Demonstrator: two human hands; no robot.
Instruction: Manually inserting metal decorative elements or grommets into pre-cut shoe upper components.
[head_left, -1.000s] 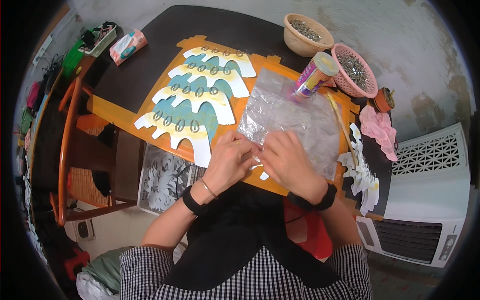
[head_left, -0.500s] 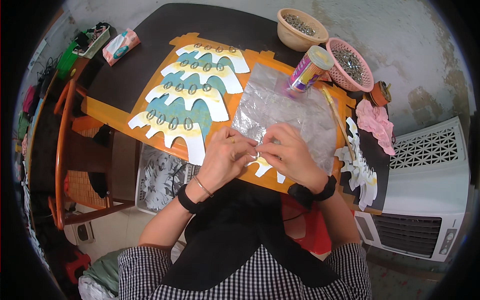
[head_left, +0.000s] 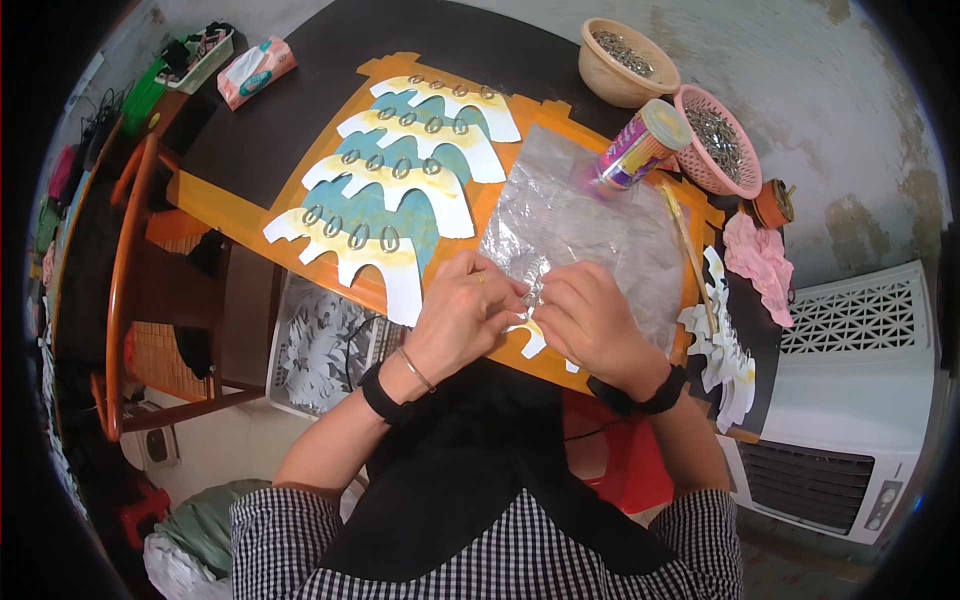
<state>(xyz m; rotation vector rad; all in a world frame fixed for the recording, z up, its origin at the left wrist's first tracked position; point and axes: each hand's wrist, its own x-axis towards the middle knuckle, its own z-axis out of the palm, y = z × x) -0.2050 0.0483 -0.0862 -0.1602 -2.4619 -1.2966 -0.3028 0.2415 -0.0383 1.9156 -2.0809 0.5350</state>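
My left hand [head_left: 470,308] and my right hand [head_left: 592,318] meet over the board's near edge, thumbs and fingertips pinched close together. Between and below them shows a white cut-out strip [head_left: 534,342] with a yellow-smeared edge, mostly covered by my fingers. Something small and metallic glints by the fingertips, too hidden to make out fully. Several finished-looking white strips [head_left: 402,288] with curved notches lie overlapping in a row to the left, each bearing oval metal rings [head_left: 390,239] along its yellow edge.
A clear plastic sheet [head_left: 610,265] covers the board's right part, with a jar [head_left: 640,145] on it. Beyond are a beige basin [head_left: 612,85] and pink basket [head_left: 690,150] of metal pieces. A stick [head_left: 688,240], pink cloth [head_left: 757,262] and more white strips [head_left: 735,375] lie right.
The whole view has shifted a little, so the tabletop things sit slightly farther right. Both hands stay pinched at the strip, with my fingertips slightly rearranged.
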